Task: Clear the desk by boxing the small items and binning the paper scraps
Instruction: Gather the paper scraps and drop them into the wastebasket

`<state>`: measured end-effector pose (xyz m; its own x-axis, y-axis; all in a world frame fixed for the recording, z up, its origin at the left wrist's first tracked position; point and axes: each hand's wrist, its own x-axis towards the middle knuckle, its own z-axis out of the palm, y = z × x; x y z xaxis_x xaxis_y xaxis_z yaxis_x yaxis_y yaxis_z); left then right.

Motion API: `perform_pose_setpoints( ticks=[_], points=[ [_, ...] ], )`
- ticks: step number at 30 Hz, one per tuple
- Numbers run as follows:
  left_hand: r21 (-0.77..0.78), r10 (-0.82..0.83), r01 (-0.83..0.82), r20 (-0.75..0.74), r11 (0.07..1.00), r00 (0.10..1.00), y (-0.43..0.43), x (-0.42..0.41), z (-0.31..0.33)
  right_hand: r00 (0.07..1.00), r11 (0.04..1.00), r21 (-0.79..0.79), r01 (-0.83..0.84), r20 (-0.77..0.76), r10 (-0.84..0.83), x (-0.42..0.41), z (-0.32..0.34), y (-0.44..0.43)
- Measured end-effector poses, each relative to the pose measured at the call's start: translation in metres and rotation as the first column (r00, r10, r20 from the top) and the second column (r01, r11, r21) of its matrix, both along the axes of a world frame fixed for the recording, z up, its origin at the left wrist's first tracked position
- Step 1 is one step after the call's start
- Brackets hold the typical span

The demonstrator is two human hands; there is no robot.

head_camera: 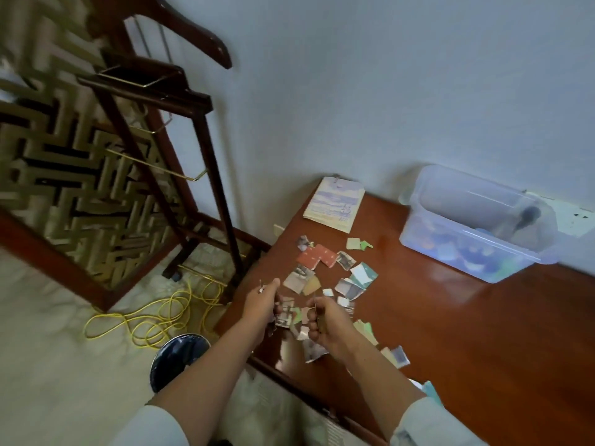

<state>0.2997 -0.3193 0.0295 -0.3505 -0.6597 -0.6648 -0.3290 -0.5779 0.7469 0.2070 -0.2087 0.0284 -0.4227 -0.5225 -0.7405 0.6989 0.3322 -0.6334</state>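
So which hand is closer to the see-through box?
The right hand. It is over the paper scraps, with the box farther back on its right. The left hand is beside it, farther from the box.

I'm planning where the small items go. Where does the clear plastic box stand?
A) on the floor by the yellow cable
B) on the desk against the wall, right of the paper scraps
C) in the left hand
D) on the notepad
B: the clear plastic box sits on the desk by the wall, apart from the paper scraps to its left.
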Motion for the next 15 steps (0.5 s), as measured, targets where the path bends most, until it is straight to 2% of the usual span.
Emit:
perform_pose_setpoints(
  ticks=[5, 10, 15],
  points=[
    [0.008, -0.001, 0.001, 0.001, 1.0, 1.0, -0.06, 0.064, -0.014, 0.996, 0.997, 0.002, -0.079, 0.034, 0.079, 0.057, -0.008, -0.069],
    [0.069, 0.004, -0.006, 0.025, 0.998, 1.0, -0.134, 0.134, -0.033, 0.978, 0.991, -0.012, -0.136, 0.157, 0.136, 0.134, -0.018, -0.142],
    [0.13, -0.018, 0.006, 0.089, 0.991, 0.996, -0.193, 0.199, -0.059, 0.973, 0.983, 0.038, -0.18, 0.157, 0.172, 0.192, -0.046, -0.203]
  ],
)
